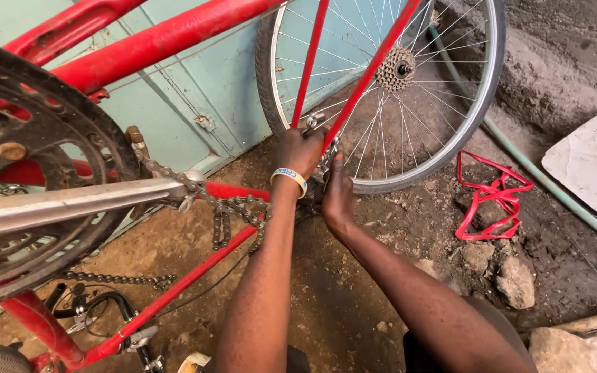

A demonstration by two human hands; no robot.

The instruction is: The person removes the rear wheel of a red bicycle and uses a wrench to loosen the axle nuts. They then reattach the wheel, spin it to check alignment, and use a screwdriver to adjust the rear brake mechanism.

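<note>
A red bicycle frame [174, 34] stands upside down in front of me. My left hand [301, 150], with a pale wristband, grips the rear brake part where the two red stays [367, 72] meet, just in front of the rear wheel's tyre [409, 181]. My right hand [336, 197] is pressed against the same brake part from below, fingers closed around it. The wheel's sprocket cluster [396, 69] sits at its hub. A loose, dirty chain [233, 207] hangs slack from the big chainring [43, 173] at the left.
A crank arm [70, 200] juts across the left foreground. A red bottle cage [490, 200] lies on the dirt floor beside stones [516, 280]. A green hose [554, 186] runs along the right. A pale blue door [195, 97] stands behind the bike.
</note>
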